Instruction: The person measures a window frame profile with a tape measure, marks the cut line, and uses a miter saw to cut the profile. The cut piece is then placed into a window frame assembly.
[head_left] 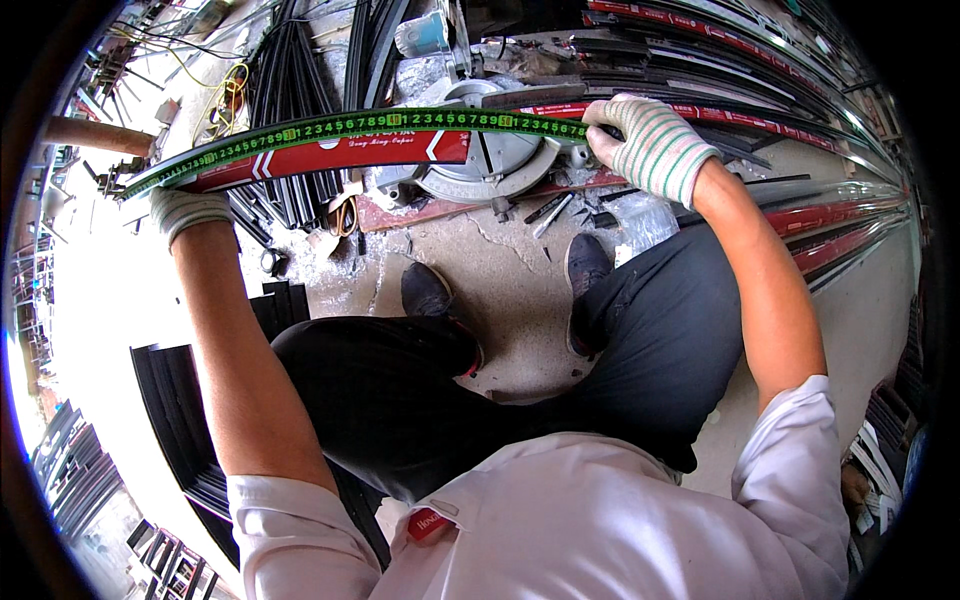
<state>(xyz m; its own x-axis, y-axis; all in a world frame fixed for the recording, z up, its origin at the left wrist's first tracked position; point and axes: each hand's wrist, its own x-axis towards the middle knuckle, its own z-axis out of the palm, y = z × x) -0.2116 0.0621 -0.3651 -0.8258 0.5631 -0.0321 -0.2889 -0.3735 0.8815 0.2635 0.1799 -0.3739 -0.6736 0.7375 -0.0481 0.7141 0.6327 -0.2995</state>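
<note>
A green tape measure blade (350,124) with black figures stretches from left to right, lying along a long profile strip wrapped in red film (330,155). My right hand (655,150), in a white knitted glove with coloured stripes, pinches the blade at its right end between thumb and fingers. At the left end, my left hand (188,210), also gloved, is closed around the strip from below, next to the blade. Its fingertips are mostly hidden behind the strip. Under the strip's middle stands a mitre saw (490,165) with a round grey base.
Bundles of black profiles (290,100) lie beyond the strip at left. More red-filmed profiles (700,30) run along the far right. Scissors with orange handles (345,215), a pen-like tool (553,215) and clear plastic wrap (645,222) lie on the floor near my shoes. Black profiles (180,420) rest beside my left leg.
</note>
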